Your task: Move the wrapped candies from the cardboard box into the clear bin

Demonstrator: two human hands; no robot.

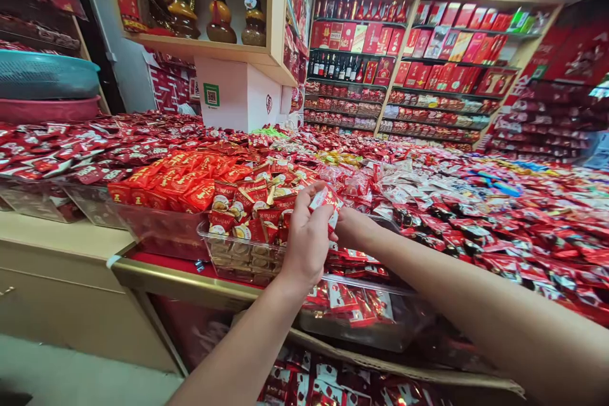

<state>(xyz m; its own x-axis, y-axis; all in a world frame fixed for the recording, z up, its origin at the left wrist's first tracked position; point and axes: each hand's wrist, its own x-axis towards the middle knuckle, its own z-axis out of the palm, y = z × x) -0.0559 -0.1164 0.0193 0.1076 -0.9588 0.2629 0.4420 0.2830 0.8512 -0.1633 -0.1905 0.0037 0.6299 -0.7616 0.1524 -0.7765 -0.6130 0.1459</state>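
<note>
My left hand (pixel 307 238) is raised over a clear plastic bin (pixel 228 254) of red and gold wrapped sweets, its fingers closed on a small red and white candy packet (pixel 326 200). My right hand (pixel 349 228) sits just behind it, mostly hidden by the left hand, and seems to meet the same packet; its fingers do not show. Below the hands lies another clear tray (pixel 404 323) holding red and white packets.
A wide counter (pixel 476 203) is heaped with wrapped sweets, mostly red. Orange packets (pixel 181 181) fill a bin to the left. Wall shelves (pixel 409 63) with red boxes and bottles stand behind. A teal basket (pixel 42 73) rests at far left. Gourd-shaped bottles (pixel 219 6) stand on an upper shelf.
</note>
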